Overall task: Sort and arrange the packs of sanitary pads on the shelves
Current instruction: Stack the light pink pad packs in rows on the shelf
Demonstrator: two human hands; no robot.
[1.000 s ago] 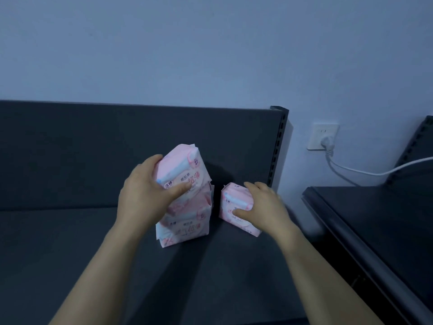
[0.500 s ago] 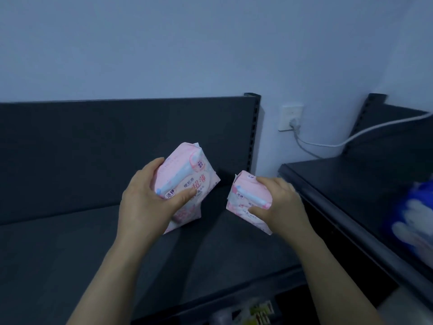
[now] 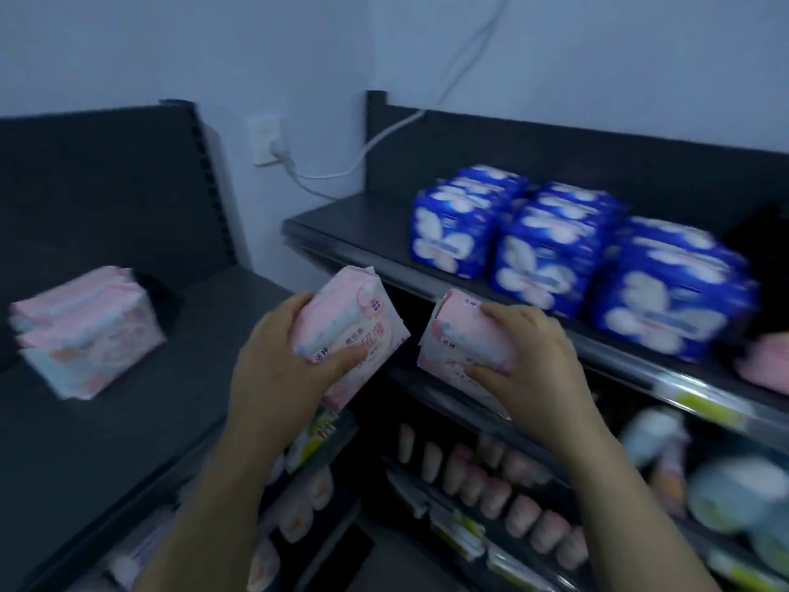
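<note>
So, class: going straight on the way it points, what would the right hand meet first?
Probably the front edge of the dark shelf, just left of the blue packs; depth is unclear.

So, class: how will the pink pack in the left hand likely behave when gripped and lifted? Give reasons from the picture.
Probably soft: the pink pack looks like a puffy wrapped bundle with a crimped end. Likely light for its size, since the left hand alone holds it up. Its wrapper looks smooth, so it may slip.
</note>
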